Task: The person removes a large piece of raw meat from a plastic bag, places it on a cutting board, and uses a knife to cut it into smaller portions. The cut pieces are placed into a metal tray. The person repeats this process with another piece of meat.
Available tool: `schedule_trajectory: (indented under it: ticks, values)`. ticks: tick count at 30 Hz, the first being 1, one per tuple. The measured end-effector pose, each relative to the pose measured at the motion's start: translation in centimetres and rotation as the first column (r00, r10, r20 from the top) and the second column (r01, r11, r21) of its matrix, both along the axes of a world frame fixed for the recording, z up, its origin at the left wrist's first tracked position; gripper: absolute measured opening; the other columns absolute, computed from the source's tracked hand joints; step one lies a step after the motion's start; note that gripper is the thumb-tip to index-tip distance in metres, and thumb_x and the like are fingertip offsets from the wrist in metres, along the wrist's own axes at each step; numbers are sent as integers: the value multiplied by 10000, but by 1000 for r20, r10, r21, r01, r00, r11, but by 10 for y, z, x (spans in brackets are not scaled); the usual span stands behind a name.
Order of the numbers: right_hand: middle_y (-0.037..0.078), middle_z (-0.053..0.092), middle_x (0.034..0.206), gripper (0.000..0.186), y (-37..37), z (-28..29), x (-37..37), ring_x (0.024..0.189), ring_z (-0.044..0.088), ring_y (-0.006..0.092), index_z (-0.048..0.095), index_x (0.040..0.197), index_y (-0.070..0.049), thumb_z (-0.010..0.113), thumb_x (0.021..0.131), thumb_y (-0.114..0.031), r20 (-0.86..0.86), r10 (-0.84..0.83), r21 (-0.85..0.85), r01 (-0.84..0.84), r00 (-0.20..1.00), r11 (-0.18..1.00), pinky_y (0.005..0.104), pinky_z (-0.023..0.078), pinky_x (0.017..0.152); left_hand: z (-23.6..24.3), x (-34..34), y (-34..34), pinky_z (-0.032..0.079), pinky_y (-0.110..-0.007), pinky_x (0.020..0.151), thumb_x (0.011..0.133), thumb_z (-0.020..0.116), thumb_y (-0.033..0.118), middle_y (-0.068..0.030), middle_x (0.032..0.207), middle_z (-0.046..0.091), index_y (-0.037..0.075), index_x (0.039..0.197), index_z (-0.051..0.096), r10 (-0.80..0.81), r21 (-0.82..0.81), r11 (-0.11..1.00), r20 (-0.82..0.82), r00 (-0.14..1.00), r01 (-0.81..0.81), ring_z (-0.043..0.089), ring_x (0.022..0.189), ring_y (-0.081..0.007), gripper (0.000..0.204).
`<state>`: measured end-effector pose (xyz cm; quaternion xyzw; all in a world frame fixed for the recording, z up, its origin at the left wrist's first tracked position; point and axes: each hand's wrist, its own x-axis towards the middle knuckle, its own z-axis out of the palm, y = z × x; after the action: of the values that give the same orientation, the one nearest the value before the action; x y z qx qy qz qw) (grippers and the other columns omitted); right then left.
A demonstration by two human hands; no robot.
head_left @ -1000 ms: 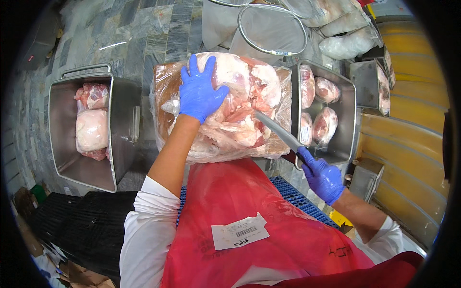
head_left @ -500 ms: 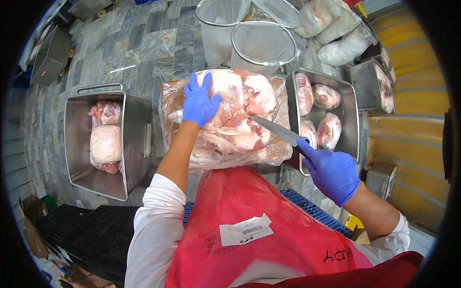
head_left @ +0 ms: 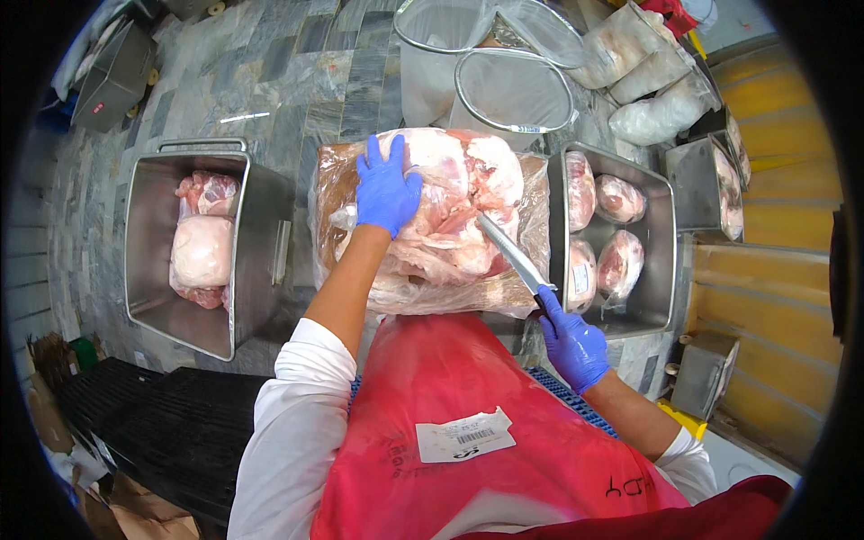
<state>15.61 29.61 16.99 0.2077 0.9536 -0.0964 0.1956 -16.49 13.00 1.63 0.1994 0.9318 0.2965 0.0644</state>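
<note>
A large pale-pink cut of raw meat lies on clear plastic film over a brown surface in front of me. My left hand, in a blue glove, rests on its left side with the fingers spread. In my right hand, also gloved in blue, is a knife with a long blade and dark handle. The blade slants up and to the left, and its tip touches or enters the meat near the middle; how deep, I cannot tell. Loose plastic wrap shows around the meat's right side.
On the left stands a metal bin with meat inside. To the right, another metal bin holds several wrapped pieces. Clear bags on metal hoops stand behind the work surface. Black plastic pallets lie at lower left.
My right hand has drawn in toward my body and left, so the knife points more steeply away from me. The left hand stays spread on the meat. The view has shifted slightly.
</note>
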Motion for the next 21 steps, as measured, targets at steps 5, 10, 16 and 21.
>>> schedule_trajectory:
  ticks: [5,10,16,21]
  values:
    - [200,664,771,559,-3,-24,14,622,658,410,387,1523,-322,560,992,-308,-73,-77,-41,74,994,996,533,535,578,7,8,-2,329,-589,1120,864,651,328,-255,1562,311,119,1488,415,19,-64,997,-175,984,-30,352,1384,-495,700]
    - [178,664,753,572,3,-43,26,597,650,387,403,1517,-346,584,975,-325,-231,-68,-72,52,971,996,497,518,538,-11,0,-8,344,-557,1101,842,689,376,-232,1483,445,101,1389,525,35,125,992,-204,978,-9,411,1354,-436,633]
    - [205,679,836,591,7,-34,38,705,674,406,380,1525,-354,585,972,-322,-128,-164,-192,138,978,972,517,536,629,56,19,11,456,-462,1002,849,728,275,-248,1264,593,58,1228,645,-202,83,956,-508,837,282,563,1174,-410,444]
    - [219,697,927,603,14,-37,52,801,682,426,379,1525,-359,595,965,-311,-103,-198,-254,167,975,953,518,545,702,33,28,38,499,-443,863,852,734,225,-171,1053,633,75,1128,694,-436,-26,894,-281,855,447,604,967,-349,316]
